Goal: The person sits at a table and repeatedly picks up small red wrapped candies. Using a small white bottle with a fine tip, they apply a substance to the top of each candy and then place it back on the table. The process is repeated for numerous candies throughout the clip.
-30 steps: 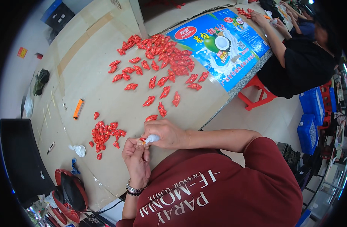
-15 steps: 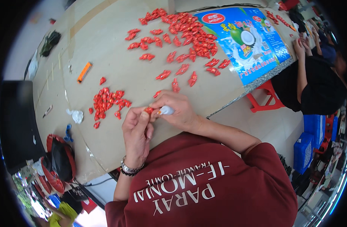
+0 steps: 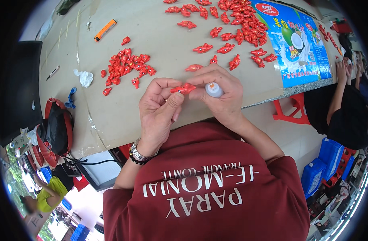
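Observation:
Between my two hands, in front of my chest, is a small glossy red plastic figure (image 3: 183, 88), held sideways. The thumb and fingers of my left hand (image 3: 156, 107) pinch its left end. My right hand (image 3: 228, 94) has a small white squeeze bottle (image 3: 214, 90) with an orange tip tucked in its curled fingers. Its thumb and fingertip also meet the figure's right end. Just past my right fingers lies another red figure (image 3: 193, 68). A pile of smaller red pieces (image 3: 126, 66) sits to the left, and a larger heap of red figures (image 3: 246, 22) lies at the far right.
An orange utility knife (image 3: 105, 30), a crumpled white tissue (image 3: 85, 78) and a slim cutter (image 3: 52, 72) lie on the left of the table. A blue printed sheet (image 3: 290, 64) covers its right part. Beyond it, a co-worker's forearm (image 3: 337, 94) reaches in beside a red stool (image 3: 291, 108).
My view has shifted, so the table sits higher in it. The bottle's tip has swung away from the piece in my fingers, which now shows as a longer figure gripped at both ends.

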`<action>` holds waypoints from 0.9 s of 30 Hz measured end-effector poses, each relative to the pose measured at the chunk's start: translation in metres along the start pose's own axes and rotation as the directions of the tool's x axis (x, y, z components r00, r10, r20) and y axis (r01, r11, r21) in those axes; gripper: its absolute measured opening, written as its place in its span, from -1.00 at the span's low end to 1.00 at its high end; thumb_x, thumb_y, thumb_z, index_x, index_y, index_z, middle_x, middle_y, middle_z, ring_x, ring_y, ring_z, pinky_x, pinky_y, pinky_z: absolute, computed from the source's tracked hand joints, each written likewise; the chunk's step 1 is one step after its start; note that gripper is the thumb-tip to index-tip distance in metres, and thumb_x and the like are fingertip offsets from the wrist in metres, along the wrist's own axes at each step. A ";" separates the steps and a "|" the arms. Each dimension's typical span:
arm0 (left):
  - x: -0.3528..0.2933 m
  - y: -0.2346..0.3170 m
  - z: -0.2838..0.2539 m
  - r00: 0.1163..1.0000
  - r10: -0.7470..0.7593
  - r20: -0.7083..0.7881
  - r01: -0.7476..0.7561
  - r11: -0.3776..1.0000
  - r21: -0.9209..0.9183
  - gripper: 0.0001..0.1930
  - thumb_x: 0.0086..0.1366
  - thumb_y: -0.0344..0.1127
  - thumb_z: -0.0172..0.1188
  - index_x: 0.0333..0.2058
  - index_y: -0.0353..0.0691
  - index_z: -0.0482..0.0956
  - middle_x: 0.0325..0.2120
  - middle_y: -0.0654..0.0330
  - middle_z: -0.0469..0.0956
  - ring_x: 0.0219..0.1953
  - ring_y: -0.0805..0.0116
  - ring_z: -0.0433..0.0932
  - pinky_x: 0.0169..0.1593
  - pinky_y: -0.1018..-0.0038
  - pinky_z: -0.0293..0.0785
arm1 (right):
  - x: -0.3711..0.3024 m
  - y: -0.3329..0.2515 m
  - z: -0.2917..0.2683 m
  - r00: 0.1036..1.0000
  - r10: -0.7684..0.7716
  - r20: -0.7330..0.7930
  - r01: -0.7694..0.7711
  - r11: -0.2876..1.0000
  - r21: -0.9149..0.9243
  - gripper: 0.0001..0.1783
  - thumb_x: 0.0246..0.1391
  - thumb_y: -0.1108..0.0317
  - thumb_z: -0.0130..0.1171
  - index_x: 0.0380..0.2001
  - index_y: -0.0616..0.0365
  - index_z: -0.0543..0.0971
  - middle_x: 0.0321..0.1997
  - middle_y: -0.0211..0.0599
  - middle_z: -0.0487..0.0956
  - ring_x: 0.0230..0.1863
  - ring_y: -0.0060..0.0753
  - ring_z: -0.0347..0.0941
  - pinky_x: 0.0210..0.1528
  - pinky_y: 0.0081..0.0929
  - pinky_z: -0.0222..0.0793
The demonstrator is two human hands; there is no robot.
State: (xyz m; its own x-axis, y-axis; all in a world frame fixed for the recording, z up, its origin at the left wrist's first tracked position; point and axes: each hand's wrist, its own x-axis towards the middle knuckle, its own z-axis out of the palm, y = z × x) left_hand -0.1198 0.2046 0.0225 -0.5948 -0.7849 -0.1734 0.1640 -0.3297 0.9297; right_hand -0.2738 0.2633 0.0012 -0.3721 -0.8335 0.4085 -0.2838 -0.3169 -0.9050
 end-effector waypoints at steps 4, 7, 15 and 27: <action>0.000 -0.005 -0.001 0.996 0.074 0.049 -0.075 0.997 0.013 -0.83 0.27 -0.44 0.15 -0.20 -0.36 0.43 -0.55 0.29 0.51 -0.66 0.73 0.23 -0.63 0.74 0.08 | 0.000 -0.002 -0.002 0.998 -0.064 0.004 0.064 0.998 -0.003 -0.74 -0.26 0.46 0.42 -0.39 0.14 0.62 -0.39 -0.31 0.56 -0.35 -0.40 0.49 -0.35 -0.51 0.42; 0.001 -0.008 -0.002 0.991 0.107 0.078 -0.110 0.993 0.030 -0.86 0.26 -0.47 0.16 -0.23 -0.36 0.44 -0.55 0.27 0.52 -0.64 0.74 0.24 -0.62 0.74 0.10 | -0.002 -0.001 -0.004 0.997 -0.072 0.014 0.072 0.997 0.035 -0.73 -0.29 0.58 0.39 -0.41 0.16 0.61 -0.40 -0.29 0.54 -0.35 -0.39 0.49 -0.40 -0.53 0.44; 0.004 -0.006 0.001 0.984 0.151 0.097 -0.160 0.982 0.099 -0.91 0.24 -0.50 0.17 -0.28 -0.35 0.49 -0.58 0.31 0.51 -0.63 0.76 0.25 -0.60 0.75 0.12 | -0.003 0.004 -0.005 0.987 -0.163 -0.006 0.163 0.985 0.058 -0.78 -0.26 0.58 0.38 -0.44 0.20 0.58 -0.38 -0.25 0.54 -0.40 -0.44 0.47 -0.45 -0.55 0.41; 0.013 0.001 0.012 0.984 0.124 0.128 -0.142 0.980 0.140 -0.93 0.24 -0.52 0.17 -0.30 -0.35 0.50 -0.55 0.32 0.54 -0.59 0.75 0.31 -0.54 0.75 0.20 | -0.002 0.006 -0.016 0.983 -0.175 -0.048 0.177 0.984 0.028 -0.77 -0.20 0.49 0.38 -0.38 0.18 0.60 -0.34 -0.25 0.56 -0.40 -0.41 0.48 -0.41 -0.53 0.41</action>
State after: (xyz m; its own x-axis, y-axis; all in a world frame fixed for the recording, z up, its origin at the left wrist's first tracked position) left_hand -0.1367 0.2007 0.0256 -0.6655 -0.7463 -0.0137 0.1346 -0.1381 0.9812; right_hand -0.2886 0.2702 -0.0035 -0.3591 -0.7421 0.5660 -0.3204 -0.4715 -0.8216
